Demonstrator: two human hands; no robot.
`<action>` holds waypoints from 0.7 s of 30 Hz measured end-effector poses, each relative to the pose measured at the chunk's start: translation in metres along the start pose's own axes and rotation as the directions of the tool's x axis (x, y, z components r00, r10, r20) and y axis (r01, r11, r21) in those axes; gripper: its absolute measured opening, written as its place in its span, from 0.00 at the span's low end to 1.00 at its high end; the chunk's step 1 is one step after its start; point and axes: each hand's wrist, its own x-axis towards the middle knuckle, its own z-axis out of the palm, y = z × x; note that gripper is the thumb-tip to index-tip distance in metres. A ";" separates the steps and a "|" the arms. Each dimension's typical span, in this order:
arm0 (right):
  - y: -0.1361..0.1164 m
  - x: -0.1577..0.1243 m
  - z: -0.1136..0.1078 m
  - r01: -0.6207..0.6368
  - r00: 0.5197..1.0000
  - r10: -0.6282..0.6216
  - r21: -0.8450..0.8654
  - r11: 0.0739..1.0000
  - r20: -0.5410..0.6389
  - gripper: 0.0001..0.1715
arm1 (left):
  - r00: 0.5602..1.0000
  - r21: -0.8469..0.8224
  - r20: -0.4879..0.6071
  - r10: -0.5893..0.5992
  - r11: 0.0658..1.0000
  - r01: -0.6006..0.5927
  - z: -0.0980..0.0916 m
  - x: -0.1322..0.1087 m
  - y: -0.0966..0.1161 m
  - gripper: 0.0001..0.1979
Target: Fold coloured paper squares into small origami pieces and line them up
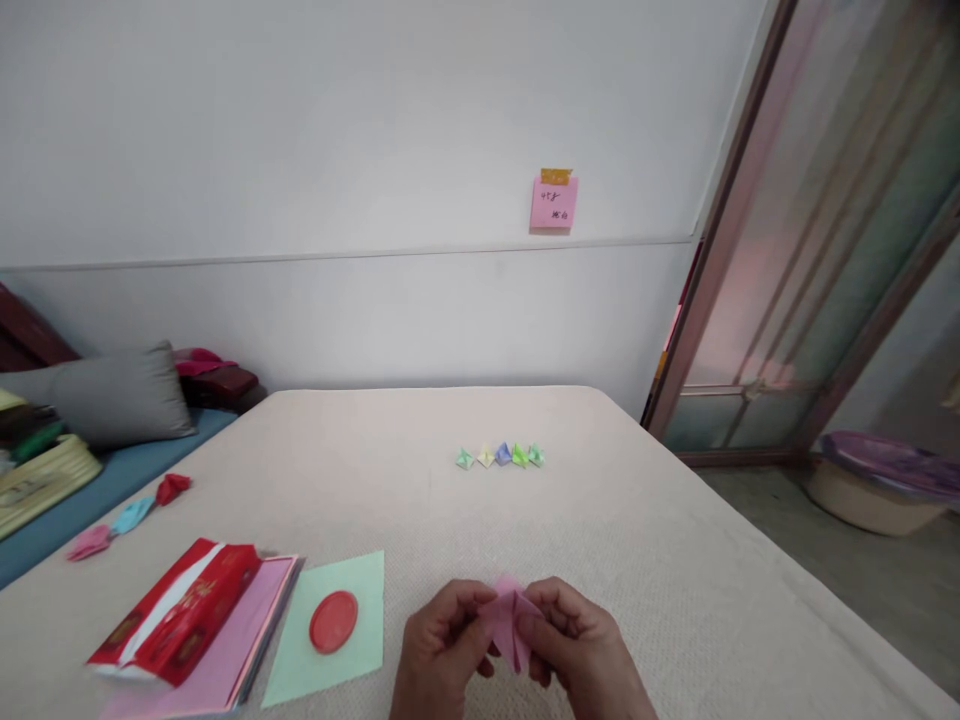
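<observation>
Between my two hands is a small folded piece of pink paper (507, 628), held up over the near part of the table. My left hand (448, 640) pinches its left side between thumb and fingers. On the other side, my right hand (576, 640) grips the paper's right edge, its thumb pressed on the front. The paper comes to a point at top and bottom, with a crease or slit down its middle. Parts of it are covered by my fingertips.
Several small folded paper pieces (502, 455) stand in a row farther back. To the left lie a green sheet (367, 600) with a red disc (333, 622), a red packet (180, 605) on pink sheets (240, 640), and three folded pieces (132, 515). A pink note (554, 205) hangs on the wall.
</observation>
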 end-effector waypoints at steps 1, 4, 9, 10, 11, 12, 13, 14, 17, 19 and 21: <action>-0.001 -0.001 0.000 0.003 1.000 -0.003 0.002 1.000 0.002 0.12 | 1.000 0.002 0.001 0.010 1.000 -0.010 0.000 -0.001 0.002 0.06; -0.003 -0.003 0.003 0.020 1.000 -0.020 -0.003 1.000 -0.001 0.09 | 1.000 0.015 -0.025 0.016 1.000 -0.015 0.002 -0.003 0.005 0.04; -0.002 -0.005 0.007 0.038 0.998 -0.038 -0.001 0.999 -0.043 0.03 | 0.993 0.025 -0.114 -0.013 1.000 0.016 0.003 -0.005 0.007 0.04; -0.001 -0.005 0.007 0.042 0.998 -0.041 0.016 0.999 -0.046 0.04 | 0.993 0.027 -0.116 -0.015 0.999 0.018 0.002 -0.005 0.007 0.05; -0.001 -0.005 0.007 0.048 0.998 -0.046 0.035 0.998 -0.042 0.06 | 0.994 0.029 -0.110 -0.013 0.999 0.016 0.002 -0.005 0.007 0.05; -0.001 -0.005 0.007 0.055 0.998 -0.054 0.052 0.997 -0.033 0.07 | 0.995 0.030 -0.098 -0.007 0.999 0.010 0.001 -0.005 0.007 0.05; -0.001 -0.005 0.007 0.065 0.998 -0.064 0.061 0.996 -0.023 0.08 | 0.997 0.033 -0.083 0.003 0.999 -0.001 0.000 -0.005 0.007 0.05; -0.001 -0.005 0.006 0.076 0.997 -0.075 0.064 0.995 -0.014 0.09 | 0.998 0.041 -0.066 0.015 0.999 -0.012 -0.001 -0.005 0.007 0.05; -0.001 -0.005 0.003 0.098 0.995 -0.098 0.034 0.995 -0.007 0.10 | 1.000 0.088 -0.005 0.031 0.996 -0.030 -0.002 -0.004 0.008 0.06; 0.000 -0.004 0.002 0.107 0.994 -0.107 0.001 0.994 -0.005 0.10 | 0.999 0.101 0.034 0.026 0.994 -0.030 -0.001 -0.004 0.008 0.05; 0.002 -0.003 0.002 0.118 0.993 -0.118 -0.021 0.993 -0.003 0.10 | 0.998 0.068 0.050 0.026 0.997 -0.030 0.002 -0.004 0.006 0.02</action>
